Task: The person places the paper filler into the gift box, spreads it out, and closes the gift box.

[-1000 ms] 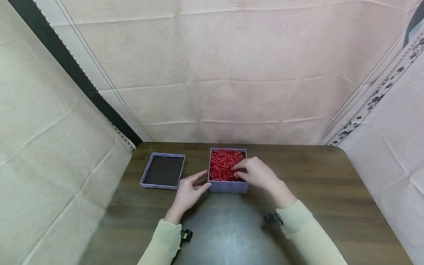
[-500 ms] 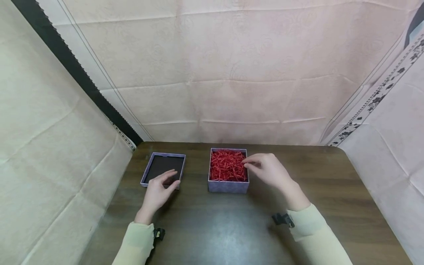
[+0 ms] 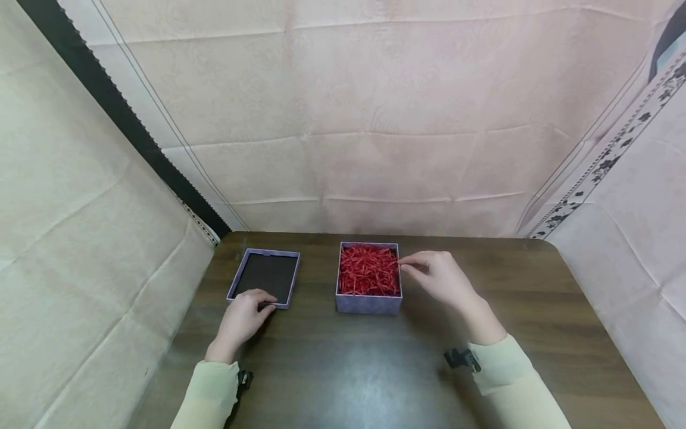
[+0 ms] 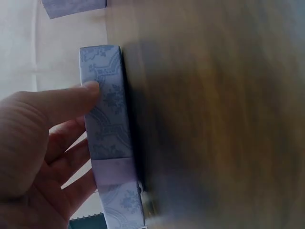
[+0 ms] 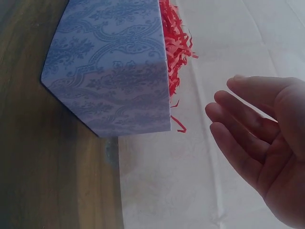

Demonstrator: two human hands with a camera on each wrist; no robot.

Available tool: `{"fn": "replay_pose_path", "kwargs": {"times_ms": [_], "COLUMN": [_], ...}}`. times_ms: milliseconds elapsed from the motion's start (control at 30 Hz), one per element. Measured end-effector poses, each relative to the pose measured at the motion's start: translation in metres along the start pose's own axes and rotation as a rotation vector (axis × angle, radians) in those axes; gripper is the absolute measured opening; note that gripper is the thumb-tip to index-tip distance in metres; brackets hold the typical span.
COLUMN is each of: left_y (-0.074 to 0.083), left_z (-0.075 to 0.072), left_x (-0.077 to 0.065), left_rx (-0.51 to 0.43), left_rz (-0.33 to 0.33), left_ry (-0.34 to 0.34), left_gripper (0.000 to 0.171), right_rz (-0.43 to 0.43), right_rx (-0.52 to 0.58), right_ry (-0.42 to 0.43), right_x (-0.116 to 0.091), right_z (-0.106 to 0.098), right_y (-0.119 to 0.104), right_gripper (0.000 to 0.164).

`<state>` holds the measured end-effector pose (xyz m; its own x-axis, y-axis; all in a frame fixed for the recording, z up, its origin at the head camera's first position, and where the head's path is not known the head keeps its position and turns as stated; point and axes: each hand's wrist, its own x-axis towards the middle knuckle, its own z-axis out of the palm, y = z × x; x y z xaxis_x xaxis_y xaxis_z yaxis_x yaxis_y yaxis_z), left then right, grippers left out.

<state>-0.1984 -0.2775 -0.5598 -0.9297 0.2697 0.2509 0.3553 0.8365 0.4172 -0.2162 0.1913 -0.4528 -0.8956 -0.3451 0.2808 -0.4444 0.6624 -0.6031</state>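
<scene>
The box lid [image 3: 268,277] lies upturned on the table at the left, its dark inside showing. My left hand [image 3: 241,317] grips its near wall. In the left wrist view the thumb [image 4: 71,101] presses the outside of the patterned blue lid [image 4: 107,129], with the fingers on its other side. A purple-blue box [image 3: 368,305] full of red shredded paper [image 3: 368,269] stands right of the lid. By the box's right rim is my right hand [image 3: 439,280]; in the right wrist view, its relaxed fingers hold nothing and are apart from the box [image 5: 109,76].
Both box parts stand toward the back of the brown wooden table [image 3: 343,369]. Pale cloth [image 3: 375,119] hangs behind the table and along both sides. A few red strands [image 5: 180,125] stick out past the box's rim.
My left hand has left the box's left side, moved left and taken hold of the lid's near wall. My right hand has drawn back from the shredded paper to the box's right edge.
</scene>
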Motion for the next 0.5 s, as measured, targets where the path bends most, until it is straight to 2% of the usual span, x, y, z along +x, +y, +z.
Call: {"fn": "replay_pose_path", "kwargs": {"times_ms": [300,500], "left_y": [0.008,0.016], "left_z": [-0.003,-0.011], "left_x": [0.003,0.007], "left_rx": [0.025,0.039], "left_rz": [0.02,0.069], "left_ry": [0.037,0.124], "left_gripper": [0.011,0.012], "right_rz": [0.016,0.013], "right_rx": [0.003,0.004], "right_ry": [-0.007,-0.013], "right_x": [-0.004,-0.005], "right_z": [-0.001,-0.001], "right_y": [0.003,0.005], "right_gripper": [0.018,0.018]}}
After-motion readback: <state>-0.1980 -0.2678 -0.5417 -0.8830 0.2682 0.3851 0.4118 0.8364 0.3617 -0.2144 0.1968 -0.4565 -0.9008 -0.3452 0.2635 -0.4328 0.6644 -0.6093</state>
